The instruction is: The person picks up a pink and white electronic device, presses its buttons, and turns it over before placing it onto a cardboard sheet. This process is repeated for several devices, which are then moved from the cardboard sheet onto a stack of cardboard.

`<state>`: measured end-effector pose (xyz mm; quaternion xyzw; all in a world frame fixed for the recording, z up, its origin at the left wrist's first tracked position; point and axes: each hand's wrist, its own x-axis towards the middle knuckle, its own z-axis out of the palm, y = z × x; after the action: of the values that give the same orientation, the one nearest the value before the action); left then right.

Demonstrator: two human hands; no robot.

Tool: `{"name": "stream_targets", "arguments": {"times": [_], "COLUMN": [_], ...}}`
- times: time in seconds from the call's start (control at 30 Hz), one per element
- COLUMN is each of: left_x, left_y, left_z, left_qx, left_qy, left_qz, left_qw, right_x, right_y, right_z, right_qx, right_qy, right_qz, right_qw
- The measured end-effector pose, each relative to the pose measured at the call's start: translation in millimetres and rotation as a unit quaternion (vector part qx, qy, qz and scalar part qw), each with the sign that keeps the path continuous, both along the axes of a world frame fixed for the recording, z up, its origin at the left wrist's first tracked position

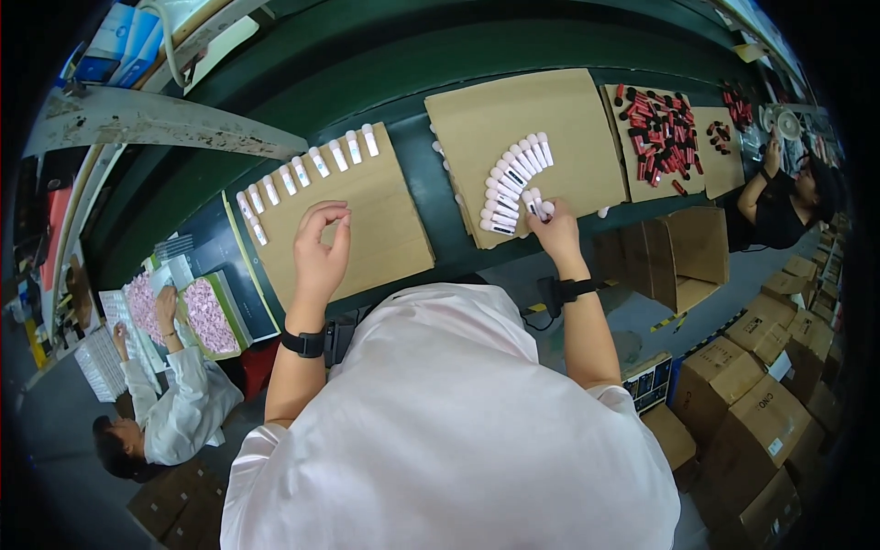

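My left hand (321, 247) hovers over the left cardboard sheet (376, 220). Its fingers are bent, the thumb stands apart from them, and no object shows between them. A spaced row of small white tubes with pale pink rounded caps (319, 162) curves along that sheet's far and left edges. My right hand (555, 234) is closed around a few of the same capped tubes (538, 207) at the near edge of the right cardboard sheet (550, 101). Beside it, several more tubes (504, 183) lie packed in an arc. The palm hides part of what it grips.
Many red-and-black tubes (660, 137) cover another sheet further right. An open cardboard box (687, 252) stands below the green table (367, 82). One co-worker (183, 403) sits at left by trays of pink pieces (209, 316); another (788, 202) works at far right. Cartons (761, 412) fill the lower right.
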<state>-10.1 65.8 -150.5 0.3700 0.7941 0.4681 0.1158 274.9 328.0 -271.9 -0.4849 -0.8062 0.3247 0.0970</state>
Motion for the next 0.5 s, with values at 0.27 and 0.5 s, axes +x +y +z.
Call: {"name": "stream_targets", "arguments": {"times": [0.27,0.5], "left_x": [9.3,20.5], "left_y": [8.0,11.9], "left_z": [22.3,82.0], "left_qx": [0.022,-0.091], "left_qy": [-0.08,-0.163], "left_qz": [-0.072,-0.112], "left_qw": [0.994,0.976], "right_x": [-26.8,-125.3], "right_y": [-11.9,-89.1], "right_z": [68.5,175.4], "right_qx": [-0.112,-0.106], "right_qy": [0.122,0.267], "right_qz": [0.021,0.299], "right_qw": [0.986,0.91]}}
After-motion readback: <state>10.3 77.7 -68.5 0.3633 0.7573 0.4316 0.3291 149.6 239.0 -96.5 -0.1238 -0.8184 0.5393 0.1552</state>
